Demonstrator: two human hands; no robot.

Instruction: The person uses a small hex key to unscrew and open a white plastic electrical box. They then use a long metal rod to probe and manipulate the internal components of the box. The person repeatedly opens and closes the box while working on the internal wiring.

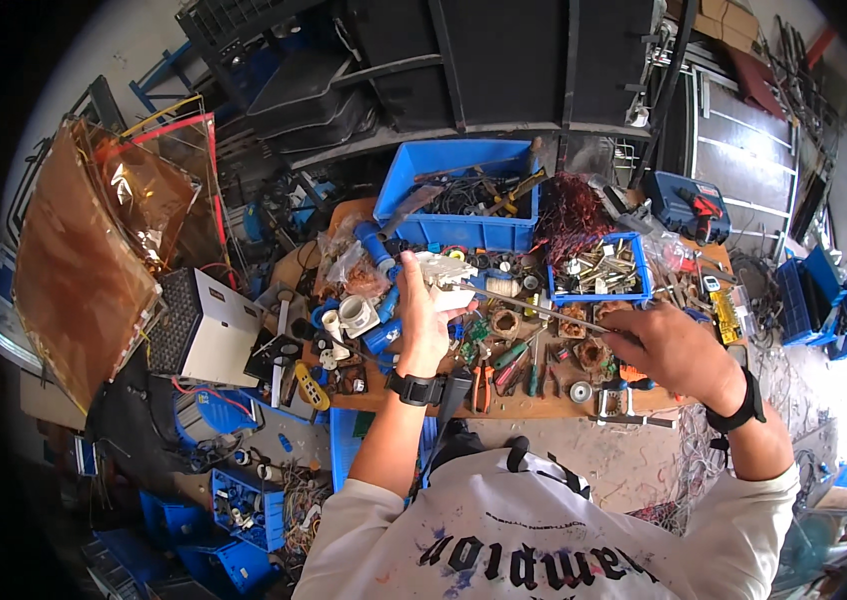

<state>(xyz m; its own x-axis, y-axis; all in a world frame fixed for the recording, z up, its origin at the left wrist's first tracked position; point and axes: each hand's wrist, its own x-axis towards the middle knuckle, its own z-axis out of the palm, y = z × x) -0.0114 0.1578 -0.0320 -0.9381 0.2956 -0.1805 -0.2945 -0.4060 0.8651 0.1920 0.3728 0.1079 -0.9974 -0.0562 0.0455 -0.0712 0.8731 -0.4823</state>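
Above the cluttered workbench (544, 408), my left hand (424, 330) is closed round a white, blocky plastic part (447, 272). A long thin metal rod (534, 307), like a screwdriver shaft, runs from my right hand (679, 352) to that part. Its far tip meets the part's right side; whether it is inside or just touching, I cannot tell. The rod's near end is hidden in my closed right fist. Below the two hands lie a green-handled screwdriver (511, 354), orange-handled pliers (484, 378) and copper-wound rings (506, 323).
Behind the hands stands a large blue bin (456, 229) of tools. A smaller blue tray (599, 297) holds metal pieces, next to a heap of dark red wire (576, 212). White pipe fittings (356, 314) and a yellow device (312, 386) lie left. A yellow meter (724, 310) lies right.
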